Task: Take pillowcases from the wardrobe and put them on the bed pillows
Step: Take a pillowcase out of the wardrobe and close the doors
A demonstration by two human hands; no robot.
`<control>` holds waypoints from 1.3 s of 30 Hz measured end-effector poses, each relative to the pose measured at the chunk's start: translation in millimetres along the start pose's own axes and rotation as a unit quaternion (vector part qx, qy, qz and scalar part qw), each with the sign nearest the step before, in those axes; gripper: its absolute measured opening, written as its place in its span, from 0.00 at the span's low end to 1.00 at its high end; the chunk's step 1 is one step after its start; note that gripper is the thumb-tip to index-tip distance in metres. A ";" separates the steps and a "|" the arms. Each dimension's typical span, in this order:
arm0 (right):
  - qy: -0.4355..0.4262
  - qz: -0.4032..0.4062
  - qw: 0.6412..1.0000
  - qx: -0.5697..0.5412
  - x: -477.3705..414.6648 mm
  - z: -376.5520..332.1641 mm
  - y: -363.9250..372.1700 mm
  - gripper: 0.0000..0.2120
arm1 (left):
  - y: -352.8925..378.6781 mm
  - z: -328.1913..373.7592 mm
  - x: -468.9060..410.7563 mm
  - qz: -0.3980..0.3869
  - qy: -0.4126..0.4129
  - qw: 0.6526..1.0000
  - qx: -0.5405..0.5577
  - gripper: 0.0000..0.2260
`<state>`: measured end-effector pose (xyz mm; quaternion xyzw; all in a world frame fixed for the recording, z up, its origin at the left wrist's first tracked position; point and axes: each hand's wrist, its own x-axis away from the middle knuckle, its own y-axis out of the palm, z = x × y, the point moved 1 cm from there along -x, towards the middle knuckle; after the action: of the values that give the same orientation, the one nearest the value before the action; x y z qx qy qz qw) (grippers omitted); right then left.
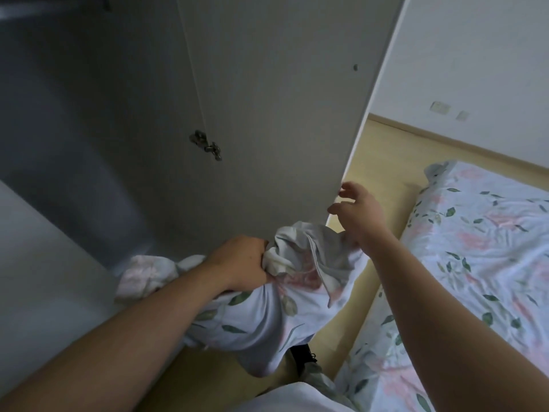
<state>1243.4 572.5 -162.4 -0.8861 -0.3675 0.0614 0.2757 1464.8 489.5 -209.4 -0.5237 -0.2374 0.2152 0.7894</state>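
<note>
A bundle of pillowcases [261, 316], pale blue with green leaves and pink flowers, hangs in front of me, bunched up in my left hand [240, 260]. My left hand is closed tight on the top of the fabric. My right hand [356, 212] is up beside the edge of the open white wardrobe door [267, 114], fingers spread, holding nothing, its fingertips at or very near the door's edge. The wardrobe interior [74, 129] at the left is dark. The bed [481, 248] with a matching floral cover lies at the right. No pillow is in view.
A metal hinge [206, 144] sits on the inside of the door. Light wooden floor [383, 162] runs between the wardrobe and the bed. A white wall with two sockets [441, 107] stands behind the bed. My shoe [309, 361] shows under the fabric.
</note>
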 end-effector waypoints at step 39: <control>-0.382 -0.456 0.782 0.185 53.3 -192.6 227.8 0.34 | -30.4 -97.7 54.5 0.021 -0.213 0.977 0.006 0.15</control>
<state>1482.6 392.0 -117.2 -0.4508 -0.7857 0.3286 0.2673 1569.6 439.8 -206.1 -0.4659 -0.3875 0.3397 0.7193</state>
